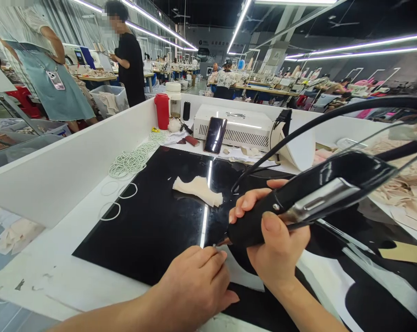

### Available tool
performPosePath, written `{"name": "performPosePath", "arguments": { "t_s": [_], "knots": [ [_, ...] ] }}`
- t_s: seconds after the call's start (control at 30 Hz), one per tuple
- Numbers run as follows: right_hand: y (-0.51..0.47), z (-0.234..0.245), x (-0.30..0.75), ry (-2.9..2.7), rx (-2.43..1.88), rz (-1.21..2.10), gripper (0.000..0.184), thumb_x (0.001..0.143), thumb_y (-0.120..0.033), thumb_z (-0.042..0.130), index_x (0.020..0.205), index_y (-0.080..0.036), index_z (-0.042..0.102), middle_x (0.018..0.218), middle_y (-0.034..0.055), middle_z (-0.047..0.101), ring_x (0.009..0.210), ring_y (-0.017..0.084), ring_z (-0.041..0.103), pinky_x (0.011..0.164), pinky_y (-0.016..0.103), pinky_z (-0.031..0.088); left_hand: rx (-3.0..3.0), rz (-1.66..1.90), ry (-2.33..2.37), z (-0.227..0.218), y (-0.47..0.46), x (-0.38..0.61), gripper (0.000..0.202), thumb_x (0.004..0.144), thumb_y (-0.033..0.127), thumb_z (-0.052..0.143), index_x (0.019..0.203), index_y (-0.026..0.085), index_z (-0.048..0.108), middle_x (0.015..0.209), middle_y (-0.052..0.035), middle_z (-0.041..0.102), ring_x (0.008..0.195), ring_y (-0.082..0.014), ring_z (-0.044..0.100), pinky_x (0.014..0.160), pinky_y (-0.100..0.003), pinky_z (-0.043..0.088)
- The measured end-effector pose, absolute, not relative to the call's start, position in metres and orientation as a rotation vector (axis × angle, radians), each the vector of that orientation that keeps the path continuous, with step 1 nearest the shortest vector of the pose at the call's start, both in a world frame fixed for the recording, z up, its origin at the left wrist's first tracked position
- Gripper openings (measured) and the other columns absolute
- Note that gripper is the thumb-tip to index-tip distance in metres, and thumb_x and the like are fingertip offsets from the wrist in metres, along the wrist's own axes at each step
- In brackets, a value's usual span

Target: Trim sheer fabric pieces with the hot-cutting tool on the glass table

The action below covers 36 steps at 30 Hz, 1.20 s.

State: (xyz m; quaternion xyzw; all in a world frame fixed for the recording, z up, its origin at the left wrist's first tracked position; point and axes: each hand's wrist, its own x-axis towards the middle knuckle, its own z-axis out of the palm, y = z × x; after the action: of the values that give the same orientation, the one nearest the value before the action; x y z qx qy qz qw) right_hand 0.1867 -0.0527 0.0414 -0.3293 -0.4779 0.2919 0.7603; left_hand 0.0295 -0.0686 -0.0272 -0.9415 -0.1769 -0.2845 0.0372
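Note:
My right hand [279, 240] is wrapped around a black corded hand tool [249, 226] with a metal lever along its side. The tool's narrow tip points down to the left, close to the fingertips of my left hand [201, 281]. Those left fingers are bent and pressed together low over the black sheet [132, 230]; what they pinch is hidden. A pale, flat piece [244, 272] lies beneath and between both hands. Farther off on the sheet rests a cream fabric piece [197, 189] with curved edges.
Pale green elastic loops [135, 157] are heaped by the left wall, with a few single rings nearer. At the back stand a red cup [161, 111], a phone [215, 134] and a white vented box [243, 124]. Beige fabric [402, 170] is piled at right. People stand beyond the walls.

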Motion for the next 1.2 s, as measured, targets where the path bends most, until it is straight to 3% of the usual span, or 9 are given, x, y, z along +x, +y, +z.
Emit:
{"name": "performPosePath", "arguments": {
  "t_s": [0.17, 0.5, 0.73, 1.2],
  "knots": [
    [-0.052, 0.041, 0.186, -1.047, -0.702, 0.650, 0.034, 0.094, -0.036, 0.076, 0.120, -0.028, 0.056, 0.084, -0.0047, 0.065, 0.064, 0.015, 0.065, 0.060, 0.033, 0.058, -2.891, -0.880, -0.536, -0.027, -0.067, 0.028, 0.039, 0.111, 0.046, 0.052, 0.102, 0.012, 0.068, 0.112, -0.0092, 0.077, 0.106, -0.0214, 0.072, 0.083, -0.033, 0.060],
    [-0.081, 0.067, 0.214, -0.955, -0.768, 0.618, 0.039, 0.081, -0.039, 0.087, 0.111, -0.028, 0.064, 0.076, -0.0046, 0.068, 0.058, 0.016, 0.064, 0.054, 0.029, 0.057, -2.979, -0.793, -0.533, -0.014, -0.068, 0.021, 0.036, 0.107, 0.048, 0.058, 0.121, 0.016, 0.067, 0.119, -0.0095, 0.074, 0.108, -0.0278, 0.071, 0.083, -0.042, 0.062],
    [-0.107, 0.065, 0.228, -0.910, -0.824, 0.573, 0.044, 0.075, -0.041, 0.091, 0.109, -0.029, 0.068, 0.073, -0.0038, 0.068, 0.057, 0.016, 0.062, 0.051, 0.028, 0.057, -2.985, -0.745, -0.522, -0.014, -0.069, 0.018, 0.036, 0.107, 0.048, 0.058, 0.124, 0.017, 0.068, 0.124, -0.0106, 0.074, 0.112, -0.0297, 0.071, 0.086, -0.044, 0.062],
    [-0.112, 0.056, 0.228, -0.954, -0.825, 0.529, 0.042, 0.081, -0.042, 0.088, 0.115, -0.028, 0.067, 0.076, -0.0036, 0.068, 0.059, 0.016, 0.063, 0.056, 0.030, 0.057, -2.962, -0.746, -0.515, -0.011, -0.067, 0.015, 0.036, 0.111, 0.046, 0.050, 0.124, 0.017, 0.068, 0.124, -0.0103, 0.075, 0.109, -0.0278, 0.071, 0.088, -0.043, 0.061]
  ]
}}
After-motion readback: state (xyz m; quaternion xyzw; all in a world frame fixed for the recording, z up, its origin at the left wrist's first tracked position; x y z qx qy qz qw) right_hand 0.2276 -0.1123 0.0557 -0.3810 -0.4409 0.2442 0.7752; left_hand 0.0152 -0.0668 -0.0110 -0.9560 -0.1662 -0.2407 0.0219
